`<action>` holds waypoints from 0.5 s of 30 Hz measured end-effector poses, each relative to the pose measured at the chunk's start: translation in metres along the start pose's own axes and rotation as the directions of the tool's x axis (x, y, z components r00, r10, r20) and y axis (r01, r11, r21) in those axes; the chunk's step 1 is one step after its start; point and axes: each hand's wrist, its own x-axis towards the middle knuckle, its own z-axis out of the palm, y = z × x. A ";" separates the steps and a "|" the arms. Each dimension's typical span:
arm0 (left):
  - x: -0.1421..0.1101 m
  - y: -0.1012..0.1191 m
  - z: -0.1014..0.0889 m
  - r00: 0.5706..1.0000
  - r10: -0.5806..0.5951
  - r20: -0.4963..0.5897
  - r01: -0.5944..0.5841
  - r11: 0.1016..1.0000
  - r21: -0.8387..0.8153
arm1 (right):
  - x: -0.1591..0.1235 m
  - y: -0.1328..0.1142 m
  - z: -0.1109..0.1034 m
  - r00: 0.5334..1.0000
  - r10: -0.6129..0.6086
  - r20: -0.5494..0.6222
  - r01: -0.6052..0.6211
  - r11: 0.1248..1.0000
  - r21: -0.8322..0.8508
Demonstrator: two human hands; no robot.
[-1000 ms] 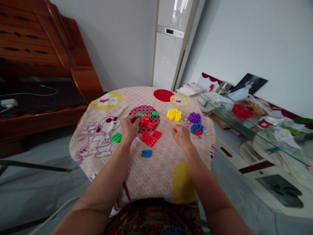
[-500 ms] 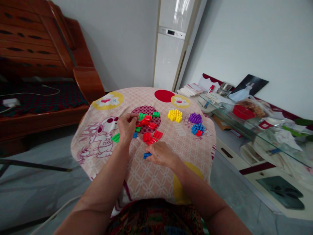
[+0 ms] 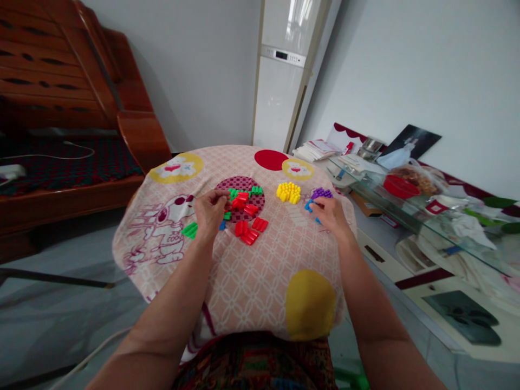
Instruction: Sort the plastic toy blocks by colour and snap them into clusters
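Note:
My left hand [image 3: 210, 210] rests at the left edge of a mixed heap, its thumb and fingers pinched together. What lies between them is hidden. Green ridged plastic blocks [image 3: 190, 230] lie beside its wrist, with red blocks [image 3: 240, 200] by its fingertips. Farther right, my right hand [image 3: 331, 212] is closed at the blue block pile [image 3: 309, 206], its fingertips on a blue block and covering much of the pile. Just behind it are purple blocks [image 3: 322, 193]. A yellow block cluster [image 3: 288, 192] stands between the hands, and more red blocks [image 3: 246, 233] lie nearer me.
A patterned cloth [image 3: 252, 281] covers the table. To the right is a glass-topped cabinet [image 3: 430, 233] bearing a red bowl [image 3: 401, 186], papers and bags. A wooden bench [image 3: 69, 135] stands at left, and a tall white appliance [image 3: 277, 81] behind.
My right hand has moved from the table's near middle, where it held a blue block, right and away to the blue pile. My left hand has stayed at the mixed heap.

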 end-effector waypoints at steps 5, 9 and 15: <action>0.001 -0.002 0.000 1.000 -0.015 0.016 0.015 1.000 -0.001 | 0.029 0.043 -0.005 0.987 0.127 -0.095 -0.138 0.983 -0.122; 0.002 -0.005 0.000 1.000 -0.020 0.010 0.020 1.000 -0.013 | 0.041 0.059 0.001 0.993 0.119 0.004 -0.115 0.966 -0.231; 0.002 -0.005 0.001 1.000 -0.026 0.005 0.026 1.000 -0.013 | 0.047 0.069 0.012 0.979 0.160 0.127 -0.102 0.921 -0.376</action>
